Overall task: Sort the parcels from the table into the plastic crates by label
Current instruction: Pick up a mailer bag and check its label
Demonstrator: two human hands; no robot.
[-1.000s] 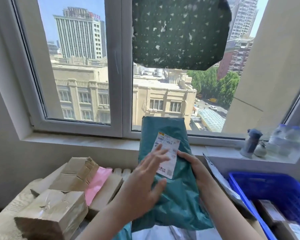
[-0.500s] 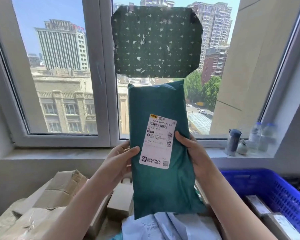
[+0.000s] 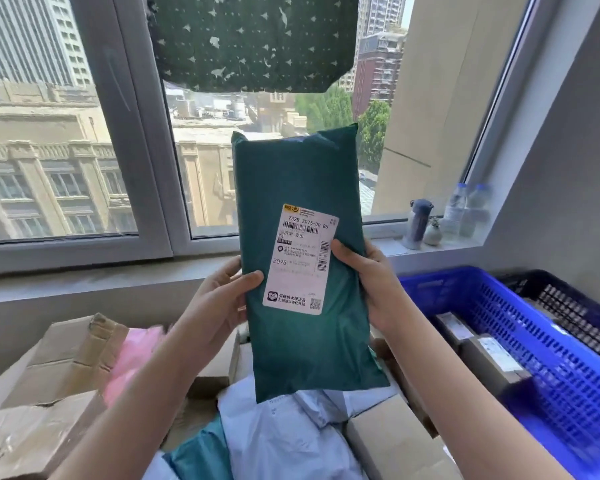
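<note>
A dark green plastic mailer parcel [image 3: 302,348] is held upright in front of the window, its white shipping label [image 3: 300,259] facing me. My left hand [image 3: 222,296] grips its left edge, thumb across the front by the label. My right hand [image 3: 364,282] grips the right edge, thumb touching the label's side. Below lies a heap of parcels: brown cartons [image 3: 66,362], a pink mailer [image 3: 132,355], white mailers [image 3: 284,438] and a teal mailer [image 3: 201,459]. A blue plastic crate [image 3: 548,344] at the right holds two brown boxes [image 3: 492,362].
A black crate [image 3: 575,306] sits behind the blue one against the grey wall. On the window sill stand a dark flask [image 3: 418,225], a small jar [image 3: 433,232] and clear bottles [image 3: 465,213]. A green patterned sheet [image 3: 253,43] covers the upper window pane.
The green mailer rose from the heap to upright in front of the window. My left hand moved from lying on the label to gripping the left edge. The view turned slightly right.
</note>
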